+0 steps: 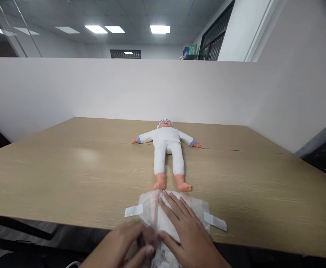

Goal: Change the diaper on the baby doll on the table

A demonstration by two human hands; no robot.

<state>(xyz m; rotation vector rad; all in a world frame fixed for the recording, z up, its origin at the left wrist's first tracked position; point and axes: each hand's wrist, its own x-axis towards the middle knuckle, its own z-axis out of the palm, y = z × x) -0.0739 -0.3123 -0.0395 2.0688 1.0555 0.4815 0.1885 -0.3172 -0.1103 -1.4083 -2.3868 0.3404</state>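
A white diaper lies unfolded at the table's front edge, its two side tabs stretched out left and right. My right hand rests flat on it, fingers spread and pointing away from me. My left hand is at the diaper's left side near the edge. Motion smears its fingers, which look bent, so whether they pinch the diaper cannot be told. The near end of the diaper is bunched between my hands. Just beyond its far edge are the feet of a baby doll, on its back in white clothes and a cap.
The wood-look table has a seam running across it beneath the doll's arms. A white partition rises behind the table and continues along the right. Below the front edge at left, dark table legs show above the floor.
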